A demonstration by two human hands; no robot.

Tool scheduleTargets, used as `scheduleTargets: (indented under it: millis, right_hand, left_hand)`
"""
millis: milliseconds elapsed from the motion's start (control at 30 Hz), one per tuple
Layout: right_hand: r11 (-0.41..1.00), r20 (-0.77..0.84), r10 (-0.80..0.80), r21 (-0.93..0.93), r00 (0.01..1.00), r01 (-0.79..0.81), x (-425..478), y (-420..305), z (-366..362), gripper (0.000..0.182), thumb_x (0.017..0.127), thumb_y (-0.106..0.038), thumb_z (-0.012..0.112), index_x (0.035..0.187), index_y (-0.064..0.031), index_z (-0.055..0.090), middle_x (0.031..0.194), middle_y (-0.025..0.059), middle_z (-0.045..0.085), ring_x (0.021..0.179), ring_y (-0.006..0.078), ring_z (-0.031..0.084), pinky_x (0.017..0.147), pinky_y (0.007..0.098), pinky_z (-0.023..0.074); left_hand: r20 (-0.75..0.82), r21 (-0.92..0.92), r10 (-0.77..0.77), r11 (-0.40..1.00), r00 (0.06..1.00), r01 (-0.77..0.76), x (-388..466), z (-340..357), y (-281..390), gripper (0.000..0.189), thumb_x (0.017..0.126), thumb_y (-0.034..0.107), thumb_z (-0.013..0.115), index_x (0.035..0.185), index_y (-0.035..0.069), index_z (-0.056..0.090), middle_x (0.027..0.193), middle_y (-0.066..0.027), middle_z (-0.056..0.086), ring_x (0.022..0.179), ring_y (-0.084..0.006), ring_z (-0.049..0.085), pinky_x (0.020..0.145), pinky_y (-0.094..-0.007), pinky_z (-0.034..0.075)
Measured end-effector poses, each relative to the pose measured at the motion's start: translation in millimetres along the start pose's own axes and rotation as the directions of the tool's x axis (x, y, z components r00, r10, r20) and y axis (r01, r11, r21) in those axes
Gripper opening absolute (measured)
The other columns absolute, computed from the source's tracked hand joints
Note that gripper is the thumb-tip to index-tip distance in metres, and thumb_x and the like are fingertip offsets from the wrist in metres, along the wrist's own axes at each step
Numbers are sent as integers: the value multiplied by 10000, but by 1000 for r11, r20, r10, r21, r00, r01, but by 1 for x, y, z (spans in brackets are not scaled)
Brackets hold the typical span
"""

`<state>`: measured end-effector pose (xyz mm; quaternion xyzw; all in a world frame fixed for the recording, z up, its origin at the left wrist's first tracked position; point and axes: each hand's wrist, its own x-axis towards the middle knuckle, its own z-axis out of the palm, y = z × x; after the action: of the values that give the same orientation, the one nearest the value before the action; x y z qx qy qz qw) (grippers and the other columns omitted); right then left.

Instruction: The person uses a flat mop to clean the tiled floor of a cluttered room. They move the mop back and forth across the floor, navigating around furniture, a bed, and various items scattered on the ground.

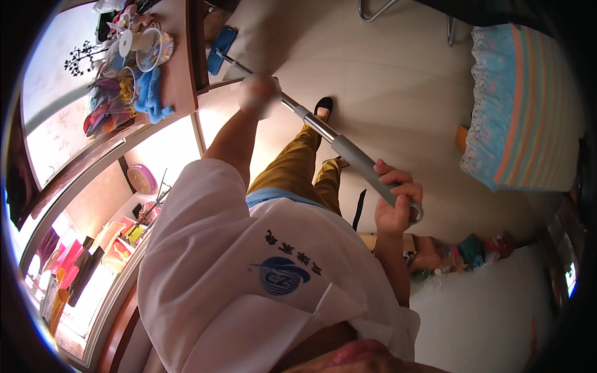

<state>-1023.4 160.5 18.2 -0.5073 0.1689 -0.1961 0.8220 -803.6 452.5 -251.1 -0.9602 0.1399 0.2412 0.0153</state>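
A long mop pole with a silver metal tube [322,127] and a grey grip runs slantwise in front of me. My left hand [259,95], blurred in the picture, is around the upper tube; its fingers cannot be made out. Near the grey end with its hanging loop, my right hand [399,198] holds the grip, fingers curled over it. At the pole's far end, a flat blue mop head [222,50] lies on the floor beside the wooden furniture edge.
Ribbon spools, tubs and blue fuzzy craft pieces stand on a wooden table [179,60] at left. A striped, lace-edged cloth [531,112] covers something at right, above an orange-brown object [461,138]. Metal legs [373,17] show at the top; bags [471,252] lie at lower right.
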Motion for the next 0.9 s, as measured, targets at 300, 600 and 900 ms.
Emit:
scheduleTargets:
  millis: [300,600,900]
  right_hand:
    - [876,25,-262,-413,965,249,31,-136,-25,129,826,-144,431,764,-31,440,637,158,495,643,289,541,703,482,469]
    - [870,210,-463,-81,861,487,105,-196,-6,255,807,-261,452,586,-159,375,481,-33,400,469,111,384,509,276,325]
    - [928,448,-354,60,821,368,119,-85,78,158,840,-151,518,751,-51,434,711,107,533,629,240,533,607,423,447]
  left_hand:
    - [-349,-493,349,721,869,-488,-31,-68,130,91,596,26,569,588,94,508,619,-107,525,664,-300,539,593,-391,421]
    - [-600,-449,385,564,701,-693,15,-132,182,102,631,7,563,628,106,538,623,-81,539,650,-287,553,587,-378,441]
    - [-320,-338,180,895,930,-290,60,-142,43,109,723,112,596,804,182,617,914,-32,595,985,-260,529,812,-405,435]
